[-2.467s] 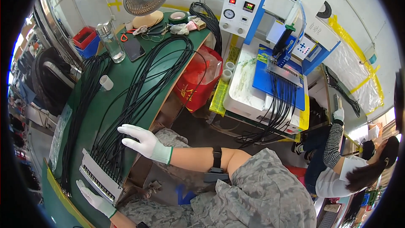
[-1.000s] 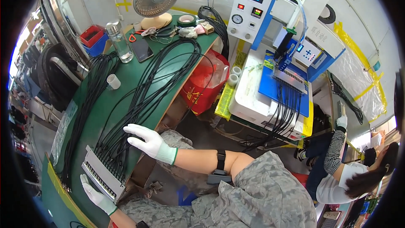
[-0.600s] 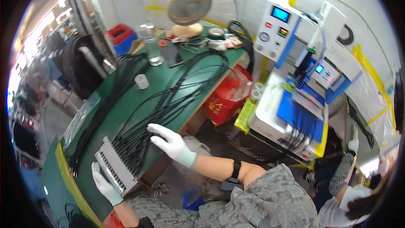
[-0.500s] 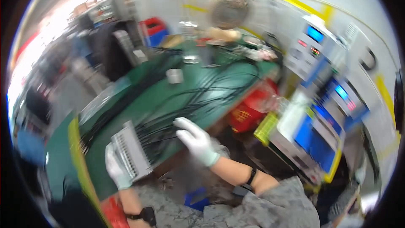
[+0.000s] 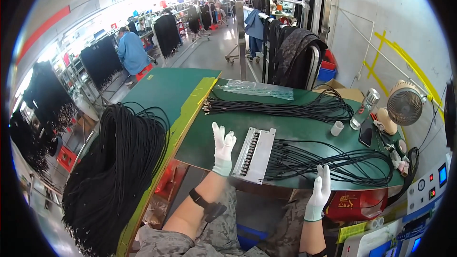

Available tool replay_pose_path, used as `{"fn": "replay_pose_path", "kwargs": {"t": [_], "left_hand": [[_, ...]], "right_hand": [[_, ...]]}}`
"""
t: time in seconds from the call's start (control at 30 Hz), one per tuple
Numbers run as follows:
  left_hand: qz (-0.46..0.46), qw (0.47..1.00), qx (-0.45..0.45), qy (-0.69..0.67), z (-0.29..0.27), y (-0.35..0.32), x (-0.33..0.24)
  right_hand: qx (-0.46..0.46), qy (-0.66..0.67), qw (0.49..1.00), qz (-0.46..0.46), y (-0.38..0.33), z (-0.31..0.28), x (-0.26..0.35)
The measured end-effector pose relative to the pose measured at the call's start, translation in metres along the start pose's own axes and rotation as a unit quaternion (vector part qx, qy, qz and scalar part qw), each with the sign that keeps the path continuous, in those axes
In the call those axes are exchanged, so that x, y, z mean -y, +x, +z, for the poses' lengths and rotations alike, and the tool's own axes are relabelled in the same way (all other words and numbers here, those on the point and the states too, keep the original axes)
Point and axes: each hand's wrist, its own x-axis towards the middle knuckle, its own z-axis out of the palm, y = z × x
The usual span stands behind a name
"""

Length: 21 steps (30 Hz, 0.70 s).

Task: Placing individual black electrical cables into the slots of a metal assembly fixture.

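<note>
- The white machine at the lower right is cut off by the dark rim of the view; the red bag beneath the table edge shows only in part.
- The cables overlap too much to count, and the plugs along the holder are too small to number surely.
- The left hand, in a white glove, is half open with its fingers spread, just beside the left side of the metal holder; nothing shows in its grasp.
- The right hand, also gloved, points up with its fingers pressed together, grasping nothing visible; whether its fingertips touch the cables behind them I cannot tell.
- One holder lies on the green table between the hands, near the front edge, cables running right from it.
- Two more black bundles: one long bundle farther back, one big heap at left.
- One fan, one bottle, one phone, one white tube.
</note>
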Motion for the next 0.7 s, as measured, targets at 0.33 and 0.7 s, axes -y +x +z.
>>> {"fn": "replay_pose_path", "kwargs": {"t": [0.33, 0.7], "left_hand": [[-0.069, 0.997, 0.029, -0.018, -0.009, 0.004, 0.002], [-0.149, 0.986, 0.006, -0.074, -0.008, 0.006, -0.01]], "right_hand": [[0.007, -0.049, 0.999, -0.016, 0.0, -0.004, 0.0], [0.012, -0.058, 0.998, -0.024, 0.001, -0.008, -0.006]]}}
